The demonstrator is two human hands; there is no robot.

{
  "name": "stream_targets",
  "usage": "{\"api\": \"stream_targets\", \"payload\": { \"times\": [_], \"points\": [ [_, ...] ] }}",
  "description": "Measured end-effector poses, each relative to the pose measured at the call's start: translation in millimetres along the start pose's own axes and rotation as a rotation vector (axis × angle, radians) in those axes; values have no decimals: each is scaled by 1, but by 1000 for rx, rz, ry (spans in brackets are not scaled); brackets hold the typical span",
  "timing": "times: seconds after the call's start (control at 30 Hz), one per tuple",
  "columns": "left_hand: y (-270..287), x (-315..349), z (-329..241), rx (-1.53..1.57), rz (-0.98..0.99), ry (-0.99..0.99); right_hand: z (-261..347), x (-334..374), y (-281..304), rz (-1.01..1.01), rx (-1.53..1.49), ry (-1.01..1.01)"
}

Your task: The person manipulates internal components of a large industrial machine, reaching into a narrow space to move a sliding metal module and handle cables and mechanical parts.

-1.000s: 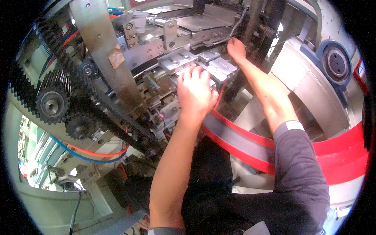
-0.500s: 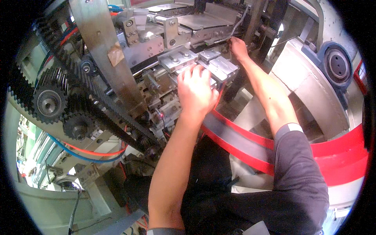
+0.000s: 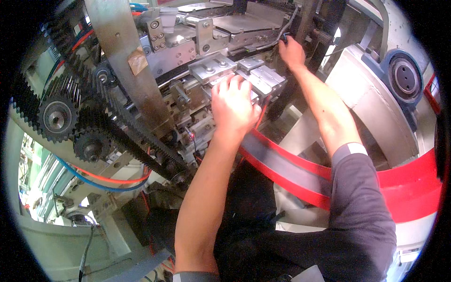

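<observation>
My left hand (image 3: 233,105) rests with its fingers curled over the near edge of a silver metal block (image 3: 265,80) on the machine. Beside those fingers sits a bolted metal plate (image 3: 212,69). Farther right and higher up, my right hand (image 3: 292,52) has its fingers pinched together near a dark upright post (image 3: 304,23). A small dark bluish bit shows at its fingertips; what it is cannot be made out. Just above that hand hangs a grey cable (image 3: 289,23). The fingertips of my left hand are partly hidden behind its own knuckles.
Toothed gears (image 3: 57,118) and black toothed belts (image 3: 136,136) lie on the left, behind a slanted metal bar (image 3: 124,56). A red-edged curved guard (image 3: 286,169) crosses below my right arm. A blue bearing housing (image 3: 401,77) stands at the far right. Orange and blue hoses (image 3: 112,185) loop at lower left.
My right hand has moved slightly up and to the right, and a small dark bluish bit now shows at its fingertips. My left hand stays on the metal block.
</observation>
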State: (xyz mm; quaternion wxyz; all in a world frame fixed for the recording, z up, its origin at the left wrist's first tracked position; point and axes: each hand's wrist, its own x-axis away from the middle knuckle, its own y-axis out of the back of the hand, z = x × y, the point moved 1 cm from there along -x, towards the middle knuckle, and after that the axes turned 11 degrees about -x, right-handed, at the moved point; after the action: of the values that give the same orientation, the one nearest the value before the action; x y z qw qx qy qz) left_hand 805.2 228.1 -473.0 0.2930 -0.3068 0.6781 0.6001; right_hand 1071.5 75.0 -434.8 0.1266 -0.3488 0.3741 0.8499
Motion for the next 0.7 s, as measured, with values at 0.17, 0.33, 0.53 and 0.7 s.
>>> {"api": "stream_targets", "payload": {
  "times": [0.17, 0.33, 0.53, 0.7],
  "points": [
    [2, 2, 2, 13, 3, 21, 7, -18, 8, 240, 248, 191],
    [4, 3, 2, 22, 12, 32, 4, -18, 6, 242, 325, 271],
    [2, 4, 4, 29, -14, 31, 9, -15, 7, 254, 407, 290],
    [-2, 4, 3, 33, -31, 42, 10, -13, 11, 267, 374, 211]
  ]
}}
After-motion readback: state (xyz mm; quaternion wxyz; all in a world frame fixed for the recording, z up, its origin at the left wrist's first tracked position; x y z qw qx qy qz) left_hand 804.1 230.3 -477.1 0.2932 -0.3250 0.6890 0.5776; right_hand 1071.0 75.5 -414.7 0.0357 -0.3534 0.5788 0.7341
